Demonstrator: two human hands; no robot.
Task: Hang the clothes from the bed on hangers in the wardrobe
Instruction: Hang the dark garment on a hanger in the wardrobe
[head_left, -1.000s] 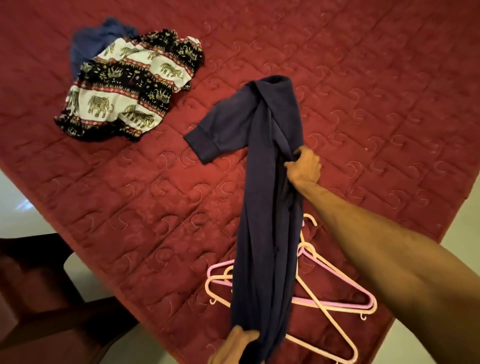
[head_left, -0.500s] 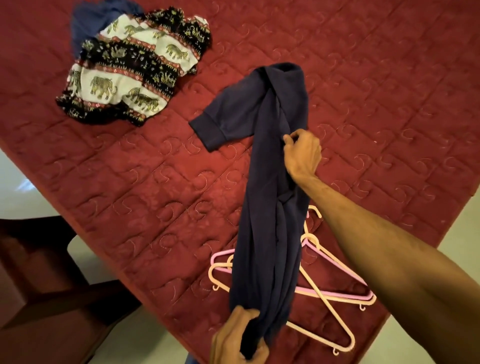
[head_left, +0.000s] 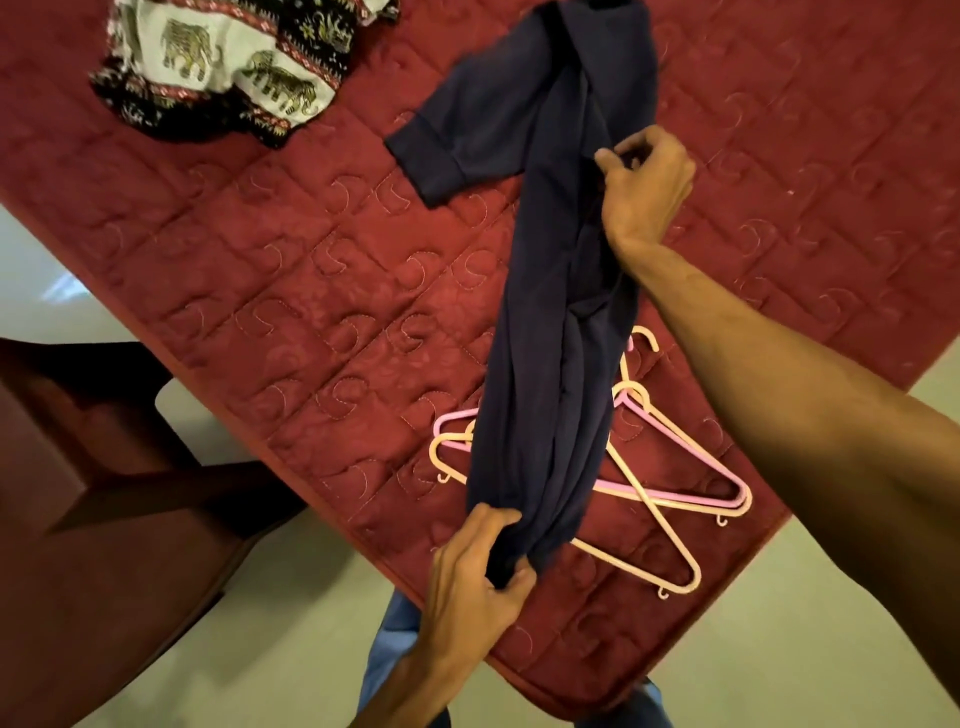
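The bed (head_left: 291, 291) in front of me wears a dark red quilted cover stitched in squares. Far to my left on it sits a crumpled elephant-print cloth (head_left: 223, 62). A navy garment (head_left: 550, 312) runs lengthwise down the middle, one sleeve flat on the cover. Near the bed's close edge lie pink and cream hangers (head_left: 644, 493), overlapping, partly under the navy garment.

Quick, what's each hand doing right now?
Left hand: grips the navy garment's near end.
Right hand: pinches the same garment farther up.
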